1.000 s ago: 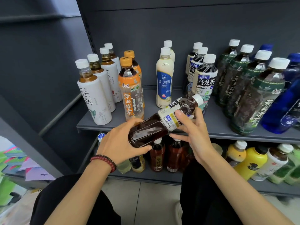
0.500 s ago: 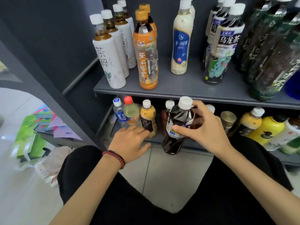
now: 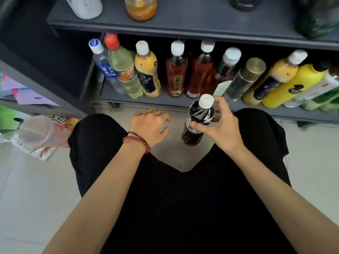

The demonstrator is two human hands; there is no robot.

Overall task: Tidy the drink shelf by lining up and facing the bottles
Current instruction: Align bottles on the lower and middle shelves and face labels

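My right hand [image 3: 219,125] grips a dark Suntory tea bottle [image 3: 197,123] with a white cap, upright, low over the floor in front of the bottom shelf [image 3: 183,104]. My left hand [image 3: 149,124], with a red bead bracelet at the wrist, hovers open and empty to the left of the bottle. Along the bottom shelf stand a water bottle [image 3: 105,68], a red-capped green bottle [image 3: 124,68], a yellow-and-black bottle [image 3: 147,70], two red tea bottles [image 3: 176,70], a dark tea bottle [image 3: 224,72] and a gold-capped bottle [image 3: 244,79].
The upper shelf [image 3: 201,24] juts out overhead with bottle bases on it. More yellow and green bottles [image 3: 297,83] fill the bottom shelf's right end. A plastic cup [image 3: 36,132] and coloured packets lie on the floor at left. My black-clad knees flank the bottle.
The view tilted down from the upper shelf to the bottom one. My right hand brought the dark bottle down and stood it upright; my left hand let go and lowered.
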